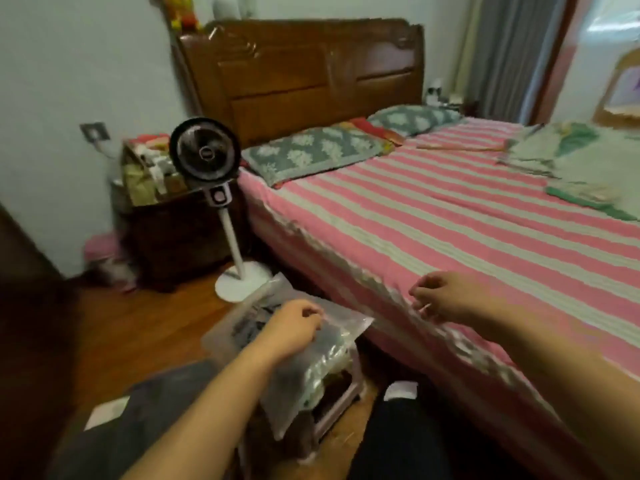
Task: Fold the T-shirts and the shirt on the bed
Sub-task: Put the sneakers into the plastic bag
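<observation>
Clear plastic bag, one, two pillows

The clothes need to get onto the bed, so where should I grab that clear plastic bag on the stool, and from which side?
Grip the clear plastic bag by its upper edge, coming from above. That edge lies free on top, near where the left hand already rests, while the bulky bottom hangs over the small stool. The right hand hovers at the bed edge, apparently free to support it.
</observation>
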Tool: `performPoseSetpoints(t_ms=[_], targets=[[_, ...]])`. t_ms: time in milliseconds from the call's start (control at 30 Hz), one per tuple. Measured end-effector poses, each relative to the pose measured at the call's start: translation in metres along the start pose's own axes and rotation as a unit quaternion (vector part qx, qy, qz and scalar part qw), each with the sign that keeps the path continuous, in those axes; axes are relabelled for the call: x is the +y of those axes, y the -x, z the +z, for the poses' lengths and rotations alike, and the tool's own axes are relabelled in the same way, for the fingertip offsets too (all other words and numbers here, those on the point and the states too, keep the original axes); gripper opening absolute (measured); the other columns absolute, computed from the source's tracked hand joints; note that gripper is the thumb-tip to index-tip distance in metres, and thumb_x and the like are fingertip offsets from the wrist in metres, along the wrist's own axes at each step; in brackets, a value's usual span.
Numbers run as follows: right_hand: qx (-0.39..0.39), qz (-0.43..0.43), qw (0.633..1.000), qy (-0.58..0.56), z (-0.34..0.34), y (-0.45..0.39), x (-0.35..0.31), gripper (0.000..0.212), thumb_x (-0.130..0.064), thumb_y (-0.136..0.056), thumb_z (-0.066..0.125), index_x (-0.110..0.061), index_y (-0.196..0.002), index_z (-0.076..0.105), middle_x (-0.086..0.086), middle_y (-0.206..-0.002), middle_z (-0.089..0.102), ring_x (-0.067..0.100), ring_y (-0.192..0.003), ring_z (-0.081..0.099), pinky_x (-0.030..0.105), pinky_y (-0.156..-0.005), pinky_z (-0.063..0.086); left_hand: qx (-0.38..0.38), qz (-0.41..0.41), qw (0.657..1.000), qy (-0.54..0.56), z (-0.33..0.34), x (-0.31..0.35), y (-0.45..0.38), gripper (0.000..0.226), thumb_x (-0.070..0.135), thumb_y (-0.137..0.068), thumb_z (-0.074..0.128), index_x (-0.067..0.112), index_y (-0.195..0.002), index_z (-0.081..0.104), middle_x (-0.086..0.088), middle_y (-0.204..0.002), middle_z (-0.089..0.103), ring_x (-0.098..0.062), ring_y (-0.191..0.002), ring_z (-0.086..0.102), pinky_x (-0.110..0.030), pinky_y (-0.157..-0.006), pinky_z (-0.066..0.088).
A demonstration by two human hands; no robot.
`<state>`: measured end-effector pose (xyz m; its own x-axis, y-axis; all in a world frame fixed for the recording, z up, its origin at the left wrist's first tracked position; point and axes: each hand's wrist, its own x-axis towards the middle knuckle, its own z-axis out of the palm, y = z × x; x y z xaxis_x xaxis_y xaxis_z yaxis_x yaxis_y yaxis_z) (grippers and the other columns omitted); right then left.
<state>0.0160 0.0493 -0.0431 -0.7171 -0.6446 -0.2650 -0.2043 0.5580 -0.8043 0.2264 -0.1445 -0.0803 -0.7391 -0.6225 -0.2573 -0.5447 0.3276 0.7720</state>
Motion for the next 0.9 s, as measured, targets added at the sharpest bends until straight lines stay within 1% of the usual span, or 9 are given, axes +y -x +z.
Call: performPoseSetpoints(t_ms=[100,200,300,367,467,567,700,800,900], targets=[[-0.110,0.039,0.993,0.031,0.107,-0.068,-0.014,0.016,-0.016,-0.096,0.062,-0.007,-0.108,0.067,0.009,-0.101,0.065,0.022,-0.083,0.063,0.034,-0.072,0.053,0.075,-0.143,0.986,0.034,-0.032,-0.094,0.008,0.018,0.022,-0.100,0.058,0.023,-0.119,0.060,0.001,-0.096,0.061,-0.013,-0.078,0.057,-0.027,-0.066,0.045],[-0.094,0.174,0.979,-0.042,0.180,-0.109,-0.003,0.044,-0.020,-0.095,0.065,0.000,-0.132,0.052,0.014,-0.116,0.057,0.032,-0.093,0.061,0.039,-0.064,0.056,0.132,-0.260,0.947,0.134,-0.030,-0.152,0.014,0.046,0.031,-0.098,0.062,0.020,-0.141,0.046,-0.001,-0.117,0.061,-0.017,-0.098,0.062,-0.037,-0.084,0.055],[-0.072,0.262,0.947,-0.171,0.212,-0.134,0.026,0.056,-0.026,-0.095,0.066,-0.004,-0.143,0.048,0.016,-0.142,0.052,0.041,-0.126,0.054,0.050,-0.100,0.050,0.102,-0.372,0.865,0.320,0.002,-0.167,0.010,0.062,0.038,-0.095,0.065,0.028,-0.148,0.034,-0.005,-0.136,0.053,-0.028,-0.118,0.054,-0.045,-0.091,0.051],[-0.039,0.268,0.937,-0.222,0.216,-0.161,0.063,0.063,-0.030,-0.078,0.075,-0.005,-0.133,0.058,0.016,-0.133,0.063,0.038,-0.115,0.064,0.051,-0.099,0.053,0.078,-0.406,0.806,0.424,0.025,-0.163,0.006,0.049,0.039,-0.094,0.064,0.020,-0.136,0.049,-0.009,-0.130,0.060,-0.031,-0.115,0.057,-0.041,-0.085,0.049],[-0.034,0.264,0.907,-0.327,0.210,-0.185,0.106,0.047,-0.016,-0.072,0.075,-0.001,-0.116,0.068,0.019,-0.102,0.073,0.034,-0.082,0.071,0.044,-0.072,0.060,0.130,-0.393,0.745,0.522,0.046,-0.157,-0.002,0.013,0.025,-0.101,0.059,0.014,-0.097,0.065,-0.010,-0.092,0.069,-0.027,-0.082,0.063,-0.035,-0.061,0.056],[-0.009,0.120,0.924,-0.364,0.158,-0.141,0.044,0.034,-0.009,-0.071,0.078,0.000,-0.102,0.069,0.023,-0.099,0.071,0.031,-0.079,0.068,0.045,-0.073,0.059,0.249,-0.316,0.768,0.499,0.050,-0.141,-0.013,0.013,0.011,-0.100,0.059,0.009,-0.111,0.065,-0.015,-0.101,0.071,-0.032,-0.093,0.068,-0.048,-0.092,0.057],[0.089,-0.100,0.920,-0.368,0.035,-0.075,0.014,0.022,-0.009,-0.088,0.073,0.001,-0.107,0.066,0.014,-0.102,0.074,0.026,-0.089,0.072,0.036,-0.075,0.059,0.261,-0.143,0.825,0.480,0.050,-0.052,-0.019,0.019,0.013,-0.099,0.063,0.017,-0.117,0.062,-0.004,-0.095,0.068,-0.018,-0.085,0.064,-0.035,-0.085,0.053],[0.209,-0.138,0.883,-0.398,-0.067,-0.006,0.057,0.010,-0.002,-0.095,0.063,-0.004,-0.104,0.065,0.011,-0.111,0.074,0.028,-0.097,0.073,0.035,-0.072,0.059,0.104,-0.025,0.865,0.490,0.082,0.033,-0.033,0.025,0.023,-0.100,0.063,0.021,-0.125,0.061,0.000,-0.107,0.076,-0.014,-0.095,0.074,-0.033,-0.084,0.056],[0.300,-0.109,0.842,-0.434,-0.135,0.061,0.124,0.010,-0.007,-0.098,0.060,-0.015,-0.102,0.066,0.010,-0.122,0.071,0.029,-0.105,0.071,0.036,-0.074,0.059,-0.129,-0.043,0.887,0.442,0.139,0.091,-0.051,0.016,0.022,-0.101,0.060,0.015,-0.113,0.067,-0.006,-0.104,0.077,-0.016,-0.086,0.074,-0.032,-0.070,0.058]])
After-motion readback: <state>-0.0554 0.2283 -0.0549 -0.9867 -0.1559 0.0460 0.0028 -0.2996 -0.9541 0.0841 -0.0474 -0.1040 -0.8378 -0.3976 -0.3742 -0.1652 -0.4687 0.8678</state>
